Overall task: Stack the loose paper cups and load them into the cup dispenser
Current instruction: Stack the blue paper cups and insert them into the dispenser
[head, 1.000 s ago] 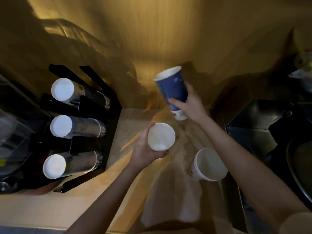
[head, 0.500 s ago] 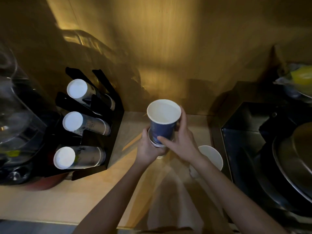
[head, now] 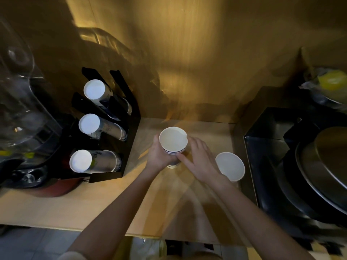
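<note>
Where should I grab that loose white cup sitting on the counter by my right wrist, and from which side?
Take the loose cup by its side wall just below the rim, coming from above and the left with the right hand. It stands upright and open-mouthed on the counter. The black box crowds its right side, so the left is the freer approach.

No text is legible on anything here.

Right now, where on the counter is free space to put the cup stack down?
Bare counter lies in front of the cup dispenser, left of the arms. Crowded: the loose cup and black bin sit right of the cup stack.
</note>
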A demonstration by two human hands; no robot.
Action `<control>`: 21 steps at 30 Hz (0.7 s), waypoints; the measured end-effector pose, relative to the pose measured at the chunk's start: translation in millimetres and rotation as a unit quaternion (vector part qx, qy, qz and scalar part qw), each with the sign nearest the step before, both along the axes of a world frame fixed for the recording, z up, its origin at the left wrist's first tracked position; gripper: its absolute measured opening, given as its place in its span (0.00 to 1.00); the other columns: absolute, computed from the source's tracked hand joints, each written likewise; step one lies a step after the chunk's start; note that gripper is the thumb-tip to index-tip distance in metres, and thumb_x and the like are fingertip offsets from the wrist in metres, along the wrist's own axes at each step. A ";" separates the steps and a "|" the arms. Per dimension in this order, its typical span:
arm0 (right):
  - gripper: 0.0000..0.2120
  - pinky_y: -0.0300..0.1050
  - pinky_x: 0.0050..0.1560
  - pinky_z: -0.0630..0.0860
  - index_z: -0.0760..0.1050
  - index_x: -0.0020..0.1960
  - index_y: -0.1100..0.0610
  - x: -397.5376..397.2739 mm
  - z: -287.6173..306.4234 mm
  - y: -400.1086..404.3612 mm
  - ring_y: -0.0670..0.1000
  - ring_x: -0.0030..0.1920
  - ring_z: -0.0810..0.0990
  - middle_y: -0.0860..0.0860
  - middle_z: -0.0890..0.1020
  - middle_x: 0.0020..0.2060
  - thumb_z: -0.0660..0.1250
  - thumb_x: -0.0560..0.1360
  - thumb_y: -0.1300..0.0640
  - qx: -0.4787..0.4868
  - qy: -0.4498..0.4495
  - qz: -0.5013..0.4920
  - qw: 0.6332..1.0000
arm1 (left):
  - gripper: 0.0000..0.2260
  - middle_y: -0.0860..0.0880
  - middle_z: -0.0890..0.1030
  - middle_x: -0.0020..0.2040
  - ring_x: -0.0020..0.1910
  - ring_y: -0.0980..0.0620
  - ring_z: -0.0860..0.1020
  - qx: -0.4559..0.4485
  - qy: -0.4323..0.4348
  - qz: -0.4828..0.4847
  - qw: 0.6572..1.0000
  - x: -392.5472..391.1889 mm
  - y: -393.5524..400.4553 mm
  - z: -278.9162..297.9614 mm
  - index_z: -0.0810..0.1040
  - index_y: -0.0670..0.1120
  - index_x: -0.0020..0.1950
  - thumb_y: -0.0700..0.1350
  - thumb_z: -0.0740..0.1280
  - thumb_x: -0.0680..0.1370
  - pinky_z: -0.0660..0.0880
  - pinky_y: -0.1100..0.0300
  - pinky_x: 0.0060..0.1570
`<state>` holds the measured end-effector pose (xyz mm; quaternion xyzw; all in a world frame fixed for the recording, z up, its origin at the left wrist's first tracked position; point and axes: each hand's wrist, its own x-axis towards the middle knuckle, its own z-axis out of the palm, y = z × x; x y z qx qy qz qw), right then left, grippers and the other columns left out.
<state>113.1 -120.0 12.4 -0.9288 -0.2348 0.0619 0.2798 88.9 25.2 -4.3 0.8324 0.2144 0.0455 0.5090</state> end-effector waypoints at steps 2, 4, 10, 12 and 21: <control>0.28 0.49 0.68 0.64 0.60 0.71 0.57 -3.6 4.4 4.0 0.55 0.68 0.66 0.55 0.71 0.67 0.59 0.77 0.44 -0.028 0.000 0.010 1.000 | 0.39 0.45 0.75 0.62 0.60 0.45 0.75 0.009 0.004 0.005 1.000 -5.1 2.6 1.7 0.64 0.43 0.65 0.44 0.80 0.60 0.68 0.60 0.47; 0.24 0.51 0.65 0.66 0.62 0.70 0.58 -3.8 13.3 9.2 0.57 0.66 0.70 0.56 0.73 0.66 0.56 0.79 0.46 -0.041 0.017 0.009 0.999 | 0.40 0.46 0.75 0.62 0.61 0.46 0.74 0.023 0.006 0.002 1.000 -11.3 6.8 4.8 0.64 0.44 0.66 0.45 0.80 0.60 0.69 0.59 0.48; 0.14 0.48 0.43 0.78 0.74 0.51 0.57 6.3 35.9 27.8 0.56 0.40 0.82 0.58 0.83 0.44 0.55 0.79 0.48 0.183 0.154 -0.112 0.965 | 0.42 0.46 0.75 0.64 0.62 0.49 0.73 0.098 -0.054 -0.055 0.992 -25.2 33.8 43.1 0.64 0.45 0.67 0.47 0.81 0.59 0.68 0.63 0.53; 0.16 0.42 0.29 0.72 0.75 0.42 0.58 8.4 42.3 37.6 0.52 0.26 0.79 0.56 0.82 0.30 0.55 0.79 0.50 0.263 0.221 -0.173 0.923 | 0.41 0.47 0.75 0.63 0.59 0.55 0.72 0.130 -0.116 -0.099 0.980 -28.6 42.0 66.9 0.65 0.45 0.67 0.46 0.81 0.58 0.68 0.64 0.53; 0.34 0.38 0.19 0.70 0.79 0.46 0.60 7.6 86.5 75.9 0.56 0.21 0.79 0.58 0.80 0.25 0.53 0.69 0.30 0.358 0.496 -0.014 0.791 | 0.23 0.45 0.69 0.72 0.73 0.50 0.63 0.498 -0.266 -0.313 0.763 -51.1 93.3 142.0 0.61 0.47 0.70 0.45 0.61 0.75 0.60 0.56 0.71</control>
